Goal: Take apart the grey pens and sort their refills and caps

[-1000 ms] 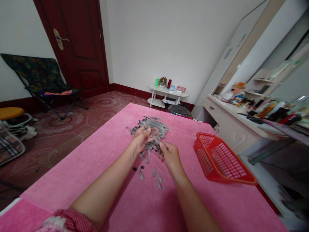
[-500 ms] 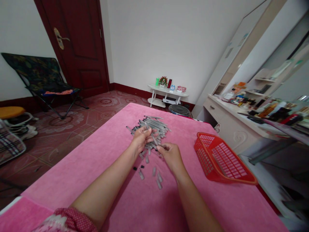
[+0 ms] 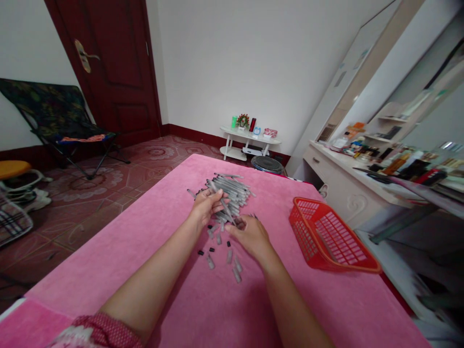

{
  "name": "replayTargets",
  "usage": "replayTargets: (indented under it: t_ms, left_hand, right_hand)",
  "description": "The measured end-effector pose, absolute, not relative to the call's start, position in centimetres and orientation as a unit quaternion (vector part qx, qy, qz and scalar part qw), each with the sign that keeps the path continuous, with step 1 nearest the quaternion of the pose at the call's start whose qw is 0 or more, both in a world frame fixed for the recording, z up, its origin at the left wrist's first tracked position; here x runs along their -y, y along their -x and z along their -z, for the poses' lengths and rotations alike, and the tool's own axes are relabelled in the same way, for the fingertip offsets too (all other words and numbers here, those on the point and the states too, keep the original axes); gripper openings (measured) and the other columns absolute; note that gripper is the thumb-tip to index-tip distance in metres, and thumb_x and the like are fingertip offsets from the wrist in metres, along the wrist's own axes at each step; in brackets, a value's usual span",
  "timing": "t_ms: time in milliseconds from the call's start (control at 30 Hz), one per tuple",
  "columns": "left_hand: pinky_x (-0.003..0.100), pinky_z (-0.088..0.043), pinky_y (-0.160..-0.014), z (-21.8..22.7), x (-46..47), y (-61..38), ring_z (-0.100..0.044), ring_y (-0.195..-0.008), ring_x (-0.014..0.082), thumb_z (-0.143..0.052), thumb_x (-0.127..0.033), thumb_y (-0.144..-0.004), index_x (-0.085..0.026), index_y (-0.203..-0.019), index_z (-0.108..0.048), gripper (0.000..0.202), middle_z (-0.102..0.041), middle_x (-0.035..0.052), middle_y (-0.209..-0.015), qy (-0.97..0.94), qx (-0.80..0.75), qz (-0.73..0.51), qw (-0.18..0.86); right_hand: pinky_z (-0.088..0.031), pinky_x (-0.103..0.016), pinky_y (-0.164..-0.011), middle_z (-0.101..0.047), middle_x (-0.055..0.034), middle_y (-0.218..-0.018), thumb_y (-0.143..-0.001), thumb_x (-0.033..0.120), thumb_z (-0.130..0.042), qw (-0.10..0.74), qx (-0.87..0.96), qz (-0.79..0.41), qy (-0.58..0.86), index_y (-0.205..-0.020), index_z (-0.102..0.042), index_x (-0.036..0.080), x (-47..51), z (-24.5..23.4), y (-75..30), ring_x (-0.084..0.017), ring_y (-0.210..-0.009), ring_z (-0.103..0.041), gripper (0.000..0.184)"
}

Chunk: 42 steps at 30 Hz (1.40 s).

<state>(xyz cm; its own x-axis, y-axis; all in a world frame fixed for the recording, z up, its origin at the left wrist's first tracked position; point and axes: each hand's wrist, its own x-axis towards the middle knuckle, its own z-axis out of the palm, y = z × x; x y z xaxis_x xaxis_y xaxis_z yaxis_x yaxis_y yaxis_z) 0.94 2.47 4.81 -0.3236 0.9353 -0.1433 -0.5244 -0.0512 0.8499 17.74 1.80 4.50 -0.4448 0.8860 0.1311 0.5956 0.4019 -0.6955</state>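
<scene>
My left hand (image 3: 208,205) is closed around a grey translucent pen (image 3: 226,209), which slants down toward the right. At the pen's lower end, my right hand (image 3: 251,235) has its thumb and fingers pinched together; its fingertips are partly hidden. Behind both hands lies a pile of similar grey pens (image 3: 235,187) with dark ends. Several loose clear pen caps (image 3: 229,256) are scattered on the pink cloth in front of the hands. Among them lie small black pieces, one black piece (image 3: 228,243) just below my right hand.
A red plastic basket (image 3: 302,232) stands on the pink-covered table (image 3: 152,232) at the right. Beyond the table's right edge is a dresser (image 3: 344,169) crowded with bottles. A folding chair (image 3: 72,116) and a low white stand (image 3: 250,135) are farther back.
My right hand has shifted slightly left and its fingers have curled in at the pen's lower end. A black piece now shows on the cloth below it. The view has shifted slightly.
</scene>
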Motion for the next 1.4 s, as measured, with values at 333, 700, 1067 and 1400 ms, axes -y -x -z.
replayTargets:
  t_ms: [333, 700, 1067, 1400]
  left_hand:
    - [0.021, -0.054, -0.049, -4.8, -2.7, -1.2, -0.069, -0.067, 0.0185, -0.073, -0.023, -0.068, -0.014, -0.085, -0.055, 0.026, -0.07, 0.0071, -0.079, -0.265, -0.448, -0.702, 0.486]
    - [0.021, -0.054, -0.05, -5.5, -2.0, -2.8, -0.068, -0.069, 0.0178, -0.076, -0.027, -0.064, -0.013, -0.081, -0.056, 0.029, -0.066, 0.0055, -0.075, -0.29, -0.419, -0.688, 0.516]
    - [0.027, -0.052, -0.058, -6.0, -1.5, -4.7, -0.06, -0.066, 0.0144, -0.068, -0.039, -0.068, -0.014, -0.082, -0.061, 0.03, -0.063, 0.0027, -0.073, -0.424, -0.453, -0.596, 0.51]
    - [0.029, -0.043, -0.075, -4.3, -2.7, 4.7, -0.06, -0.083, 0.0216, -0.064, -0.009, -0.057, -0.024, -0.078, -0.073, 0.027, -0.069, 0.004, -0.083, -0.694, -0.658, -0.267, 0.114]
  right_hand:
    - [-0.023, -0.021, -0.043, -0.057, 0.002, -0.046, -0.058, 0.018, -0.067, 0.185, 0.814, -0.272, 0.478, -0.05, -0.066, 0.02, -3.1, -6.6, -21.4, -0.011, -0.045, -0.049, 0.008]
    - [-0.035, -0.024, -0.053, -0.069, -0.0064, -0.077, -0.069, 0.042, -0.064, 0.239, 0.79, -0.192, 0.531, -0.084, -0.069, 0.02, -3.8, -7.7, -22.1, -0.017, -0.065, -0.061, 0.027]
    - [-0.043, -0.027, -0.061, -0.07, -0.0053, -0.078, -0.072, 0.033, -0.059, 0.302, 0.778, -0.153, 0.528, -0.091, -0.068, 0.021, -3.7, -10.2, -23.3, -0.019, -0.071, -0.063, 0.024]
    - [-0.042, -0.047, -0.057, -0.068, -0.018, -0.087, -0.071, 0.05, -0.055, 0.313, 0.581, 0.04, 0.751, -0.099, -0.069, 0.021, -5.6, -12.6, -33.0, -0.038, -0.077, -0.06, 0.043]
